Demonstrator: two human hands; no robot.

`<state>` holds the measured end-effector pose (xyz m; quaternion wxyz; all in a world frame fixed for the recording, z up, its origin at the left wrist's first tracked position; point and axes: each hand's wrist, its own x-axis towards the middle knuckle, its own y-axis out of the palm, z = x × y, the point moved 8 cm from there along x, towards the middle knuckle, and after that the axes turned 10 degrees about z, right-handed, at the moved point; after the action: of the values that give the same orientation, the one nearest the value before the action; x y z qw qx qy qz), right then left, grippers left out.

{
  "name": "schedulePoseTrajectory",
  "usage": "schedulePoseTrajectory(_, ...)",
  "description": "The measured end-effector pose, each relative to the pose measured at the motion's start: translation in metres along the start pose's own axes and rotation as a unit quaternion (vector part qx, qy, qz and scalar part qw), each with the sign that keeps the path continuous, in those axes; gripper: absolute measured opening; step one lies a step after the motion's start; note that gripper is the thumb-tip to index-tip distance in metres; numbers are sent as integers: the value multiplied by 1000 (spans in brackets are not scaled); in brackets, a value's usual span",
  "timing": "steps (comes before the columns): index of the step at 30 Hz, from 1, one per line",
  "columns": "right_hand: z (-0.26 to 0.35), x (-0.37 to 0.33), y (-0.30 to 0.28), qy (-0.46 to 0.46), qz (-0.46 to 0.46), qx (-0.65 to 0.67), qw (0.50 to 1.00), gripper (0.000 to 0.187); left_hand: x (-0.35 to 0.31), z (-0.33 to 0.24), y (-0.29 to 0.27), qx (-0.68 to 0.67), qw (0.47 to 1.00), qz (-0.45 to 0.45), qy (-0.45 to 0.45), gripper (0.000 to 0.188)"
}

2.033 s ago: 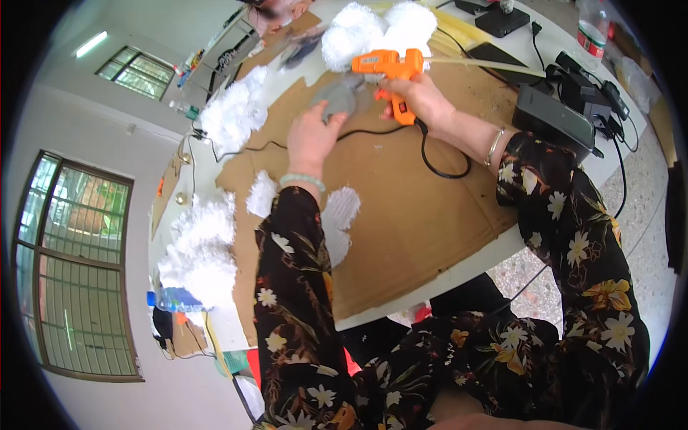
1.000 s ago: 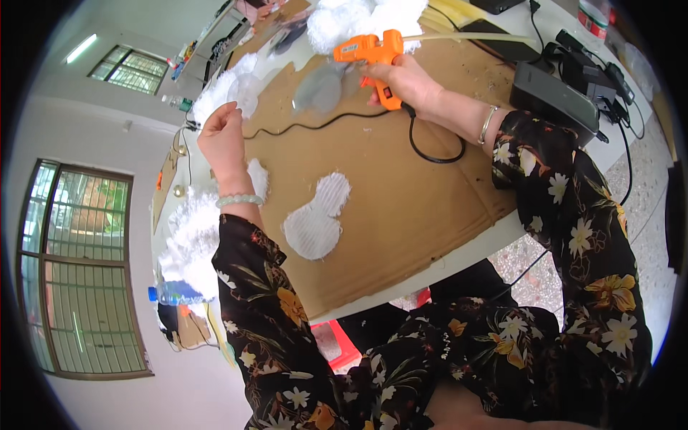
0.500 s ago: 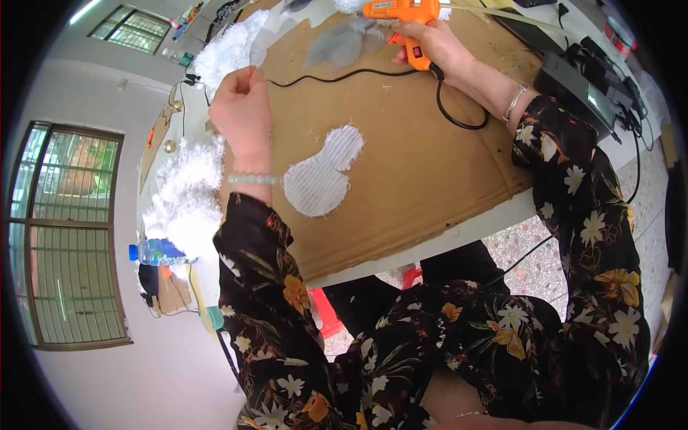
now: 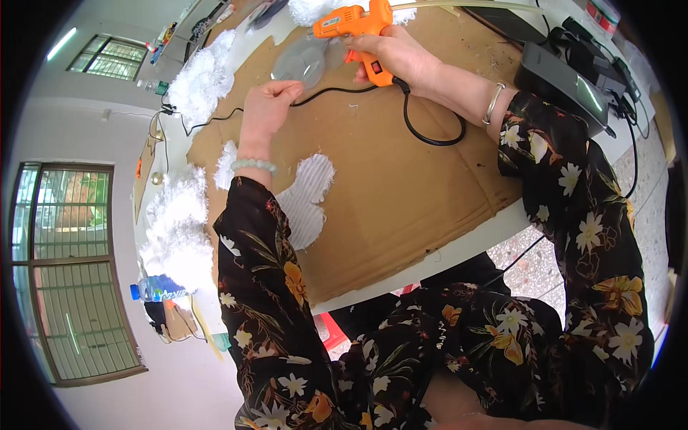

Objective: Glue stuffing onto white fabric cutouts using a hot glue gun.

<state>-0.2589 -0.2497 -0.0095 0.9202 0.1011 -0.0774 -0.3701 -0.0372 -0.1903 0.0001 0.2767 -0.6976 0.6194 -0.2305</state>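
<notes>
My right hand [image 4: 401,59] is wrapped round the handle of an orange hot glue gun [image 4: 351,21], its nozzle pointing left. A long pale glue stick [image 4: 459,4] runs out of the gun's back. The fingers of my left hand [image 4: 269,107] are pinched at the lower edge of a thin, see-through grey oval piece [image 4: 297,64], just left of and below the nozzle. Nearer to me, a white ribbed fabric piece [image 4: 307,204] with frayed edges lies on the cardboard [image 4: 401,186], partly hidden by my left sleeve.
White fluffy material [image 4: 175,222] is heaped along the left side, near a plastic bottle [image 4: 154,289]. A black cord [image 4: 430,140] loops from the gun across the cardboard. Black power boxes [image 4: 562,86] and cables stand at the right edge.
My left hand has moved right and slightly down, bringing the grey piece toward the nozzle. The glue gun has shifted left in my right hand. The whole view has turned somewhat.
</notes>
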Motion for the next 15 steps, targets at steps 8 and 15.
schedulePoseTrajectory(8,-4,3,3,-9,12,24,1000,35,-3,-3,12,30,999,46,-3,16)
schedulePoseTrajectory(15,0,2,6,-5,13,30,999,34,1,-16,11,183,983,-19,-22,33)
